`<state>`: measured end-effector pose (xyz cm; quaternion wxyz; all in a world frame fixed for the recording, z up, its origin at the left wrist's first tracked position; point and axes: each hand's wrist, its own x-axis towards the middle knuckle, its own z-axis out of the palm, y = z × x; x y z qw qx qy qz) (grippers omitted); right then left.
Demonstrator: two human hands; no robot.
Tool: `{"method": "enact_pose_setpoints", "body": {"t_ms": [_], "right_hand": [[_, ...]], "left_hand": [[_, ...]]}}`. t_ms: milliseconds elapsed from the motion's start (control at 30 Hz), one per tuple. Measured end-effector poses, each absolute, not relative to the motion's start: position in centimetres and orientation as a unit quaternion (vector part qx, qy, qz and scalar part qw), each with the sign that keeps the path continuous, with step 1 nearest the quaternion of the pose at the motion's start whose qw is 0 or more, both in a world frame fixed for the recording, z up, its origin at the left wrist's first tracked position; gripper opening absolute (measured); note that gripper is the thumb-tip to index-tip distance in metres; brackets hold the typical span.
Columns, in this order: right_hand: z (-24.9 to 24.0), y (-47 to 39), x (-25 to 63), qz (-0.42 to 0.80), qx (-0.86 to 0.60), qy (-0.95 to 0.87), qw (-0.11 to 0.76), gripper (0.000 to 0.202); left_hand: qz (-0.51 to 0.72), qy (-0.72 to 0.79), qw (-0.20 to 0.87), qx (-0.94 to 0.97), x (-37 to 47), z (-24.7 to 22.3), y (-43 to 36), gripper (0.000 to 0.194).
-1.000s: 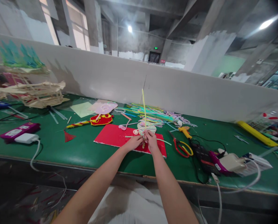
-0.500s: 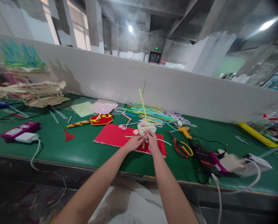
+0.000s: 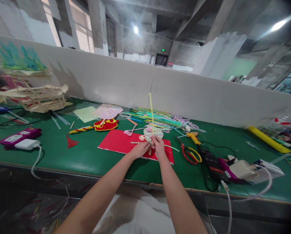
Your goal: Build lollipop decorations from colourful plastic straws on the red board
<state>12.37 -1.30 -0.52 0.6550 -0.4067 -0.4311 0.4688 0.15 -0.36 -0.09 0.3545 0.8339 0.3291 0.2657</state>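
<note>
My left hand (image 3: 141, 149) and my right hand (image 3: 158, 144) are close together over a red board (image 3: 116, 143), fingers pinched. Between them, a long pale yellow pipe cleaner (image 3: 152, 112) stands upright, its lower part at my right fingertips. My left fingers press at the base of a round piece of pale striped coils (image 3: 149, 131), just behind the hands; their exact grip is hidden. A pale green strip (image 3: 171, 148) sticks out to the right of my right hand. On the board lie a small cream coil (image 3: 141, 137) and a pink heart-shaped piece (image 3: 128, 132).
Scissors (image 3: 191, 154) and a yellow glue gun (image 3: 193, 137) lie right of the board, beside power strips (image 3: 213, 167) with cables. Behind is a pile of coloured pipe cleaners (image 3: 157, 116). A red fan shape (image 3: 106, 124) with a tassel and a stick model (image 3: 41, 97) stand left.
The long yellow pipe cleaner has swung its upper end slightly right and stands straighter. Both hands stay in nearly the same place.
</note>
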Motion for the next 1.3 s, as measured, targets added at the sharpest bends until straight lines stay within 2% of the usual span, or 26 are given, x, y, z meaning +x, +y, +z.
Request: {"method": "enact_pose_setpoints", "body": {"t_ms": [467,867,1300], "right_hand": [[-0.5,-1.3,12.3,0.470,-0.401,-0.409,0.671,0.024],[-0.4,-1.3,12.3,0.481,-0.391,-0.403,0.673,0.024],[-0.4,-1.4,12.3,0.488,-0.388,-0.404,0.670,0.022]], "left_hand": [[0.276,0.350,0.344,0.826,0.2,-0.2,-0.5,0.036],[0.274,0.360,0.346,0.822,0.2,-0.3,-0.3,0.023],[0.286,0.332,0.404,0.803,0.4,-1.5,0.2,0.019]]}}
